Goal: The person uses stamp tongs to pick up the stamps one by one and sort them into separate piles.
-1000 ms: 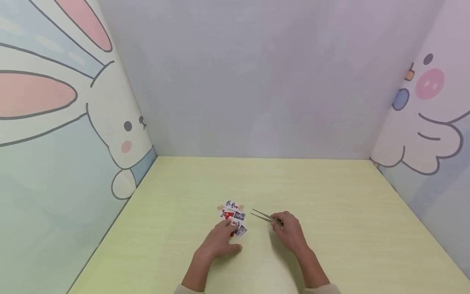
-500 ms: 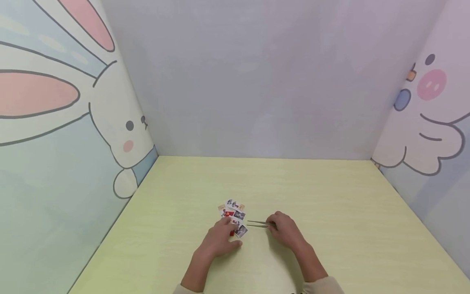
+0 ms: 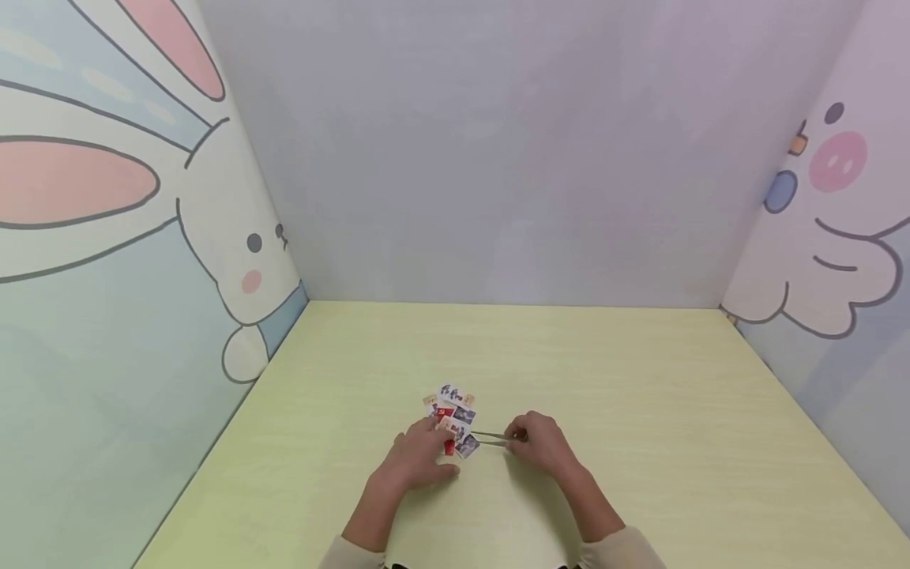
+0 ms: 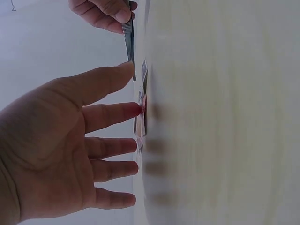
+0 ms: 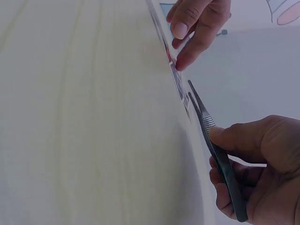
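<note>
Several small printed paper pieces that look like postage stamps (image 3: 453, 393) lie overlapping on the table, with white borders and red, grey and orange pictures. My left hand (image 3: 415, 458) reaches over their near left side, its straight fingers spread and the index fingertip right at a stamp, partly covering the pile. In my right hand (image 3: 540, 444), metal tweezers (image 5: 225, 166) are pinched between thumb and fingers. Their two tips stand apart and point left, at the right edge of the pile by a grey-pictured stamp (image 3: 467, 447). In the right wrist view nothing shows between the tips.
The pale yellow-green table (image 3: 640, 379) extends around both hands. A plain grey wall (image 3: 498, 158) rises at the back. Side panels carry a cartoon rabbit (image 3: 220, 229) on the left and a pink-nosed figure (image 3: 853, 221) on the right.
My right hand has moved left, turning the tweezers so their tips come from beside the pile to its right edge. The left hand has shifted slightly left, still over the stamps.
</note>
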Action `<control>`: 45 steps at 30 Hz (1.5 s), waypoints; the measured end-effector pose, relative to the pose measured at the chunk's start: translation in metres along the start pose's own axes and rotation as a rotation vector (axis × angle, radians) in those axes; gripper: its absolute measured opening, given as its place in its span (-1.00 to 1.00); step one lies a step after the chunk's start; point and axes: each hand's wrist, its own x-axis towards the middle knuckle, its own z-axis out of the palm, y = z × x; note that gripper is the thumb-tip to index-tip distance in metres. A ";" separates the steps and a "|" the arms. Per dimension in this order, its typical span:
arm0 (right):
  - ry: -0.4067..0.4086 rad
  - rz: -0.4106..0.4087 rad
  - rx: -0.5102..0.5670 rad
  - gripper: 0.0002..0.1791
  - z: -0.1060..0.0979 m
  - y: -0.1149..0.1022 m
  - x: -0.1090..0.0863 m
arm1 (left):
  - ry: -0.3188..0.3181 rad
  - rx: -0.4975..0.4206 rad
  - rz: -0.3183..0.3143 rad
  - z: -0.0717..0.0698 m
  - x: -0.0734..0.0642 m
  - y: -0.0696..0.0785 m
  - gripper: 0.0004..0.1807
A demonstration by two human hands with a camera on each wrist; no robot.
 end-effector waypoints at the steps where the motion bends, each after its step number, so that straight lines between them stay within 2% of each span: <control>1: -0.006 0.022 0.007 -0.94 0.001 -0.002 0.000 | -0.009 0.000 -0.002 0.000 0.000 -0.001 -0.48; 5: -0.005 0.078 0.002 -0.96 0.003 -0.007 0.001 | -0.033 -0.010 -0.002 0.000 0.001 -0.002 -0.44; 15: -0.030 0.134 -0.012 -0.95 0.007 -0.019 0.008 | -0.052 -0.047 0.002 0.001 0.001 -0.005 -0.39; 28: -0.004 0.139 0.006 -0.91 0.015 -0.019 0.010 | -0.055 -0.042 -0.007 0.000 0.000 -0.004 -0.39; 39: 0.060 0.109 0.093 -0.90 0.004 -0.021 0.001 | 0.030 -0.013 0.002 -0.013 -0.006 -0.002 -0.38; 45: 0.070 0.122 0.108 -0.91 0.000 -0.020 -0.002 | 0.050 -0.010 0.025 -0.011 -0.003 -0.001 -0.42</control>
